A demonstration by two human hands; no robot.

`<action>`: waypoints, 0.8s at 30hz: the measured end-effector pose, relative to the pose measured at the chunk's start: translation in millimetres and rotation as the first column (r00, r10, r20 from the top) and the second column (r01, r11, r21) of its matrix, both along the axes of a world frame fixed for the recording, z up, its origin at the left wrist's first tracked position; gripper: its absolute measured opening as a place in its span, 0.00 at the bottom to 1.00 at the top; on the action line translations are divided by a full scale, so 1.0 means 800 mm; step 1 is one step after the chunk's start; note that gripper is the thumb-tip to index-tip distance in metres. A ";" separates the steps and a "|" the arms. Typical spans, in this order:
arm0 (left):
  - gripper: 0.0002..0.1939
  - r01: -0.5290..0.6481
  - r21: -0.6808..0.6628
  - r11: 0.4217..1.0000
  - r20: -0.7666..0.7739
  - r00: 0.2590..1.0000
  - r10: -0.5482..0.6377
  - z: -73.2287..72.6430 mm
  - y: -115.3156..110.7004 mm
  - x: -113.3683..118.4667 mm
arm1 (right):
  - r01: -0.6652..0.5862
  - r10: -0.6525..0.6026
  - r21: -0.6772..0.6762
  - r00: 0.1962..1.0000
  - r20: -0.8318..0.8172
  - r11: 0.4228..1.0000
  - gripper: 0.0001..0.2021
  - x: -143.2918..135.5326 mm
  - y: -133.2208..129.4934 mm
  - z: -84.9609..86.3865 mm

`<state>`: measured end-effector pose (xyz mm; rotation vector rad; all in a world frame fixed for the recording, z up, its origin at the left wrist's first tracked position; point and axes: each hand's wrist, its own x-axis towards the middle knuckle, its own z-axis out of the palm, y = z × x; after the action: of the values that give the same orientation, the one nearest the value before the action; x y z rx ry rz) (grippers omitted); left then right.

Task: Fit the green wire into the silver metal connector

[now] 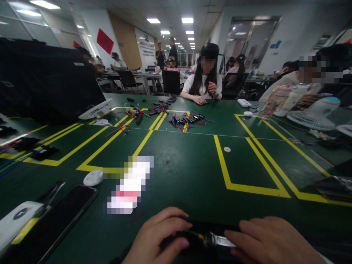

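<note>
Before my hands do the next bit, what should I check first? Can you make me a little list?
1. Left hand on the dark part: ok.
2. Right hand on the metal-tipped tool: ok.
3. Tool tip meets the part: cannot tell, too dark.
4. Phone lies clear of the hands: ok.
5. Green table ahead of the hands is bare: ok.

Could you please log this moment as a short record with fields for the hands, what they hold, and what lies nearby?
left hand: curled on a dark object at the table's near edge
right hand: gripping a silvery tool
tool tip: yellow-green, meets left fingers
phone: left, screen dark
white disc: inside yellow tape box
wire pile: far, before a seated person
</note>
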<state>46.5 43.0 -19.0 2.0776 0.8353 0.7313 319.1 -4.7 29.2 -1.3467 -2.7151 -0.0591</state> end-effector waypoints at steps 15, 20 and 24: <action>0.19 -0.055 -0.071 0.996 0.062 0.996 0.059 0.001 -0.011 -0.001 | 0.092 -0.052 -0.343 0.991 0.126 0.935 0.08 -0.025 0.018 0.020; 0.16 -0.054 -0.118 0.991 0.093 0.994 0.065 0.005 -0.014 0.003 | 0.080 -0.031 -0.402 0.991 0.128 0.912 0.07 -0.027 0.038 0.034; 0.17 -0.051 -0.132 0.990 0.112 0.991 0.066 0.007 -0.013 0.004 | 0.050 0.010 -0.398 0.989 0.149 0.916 0.05 -0.031 0.049 0.040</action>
<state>49.9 32.7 -13.2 1.8839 0.8588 0.8008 294.1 34.7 61.0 -1.5216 -2.9506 0.4391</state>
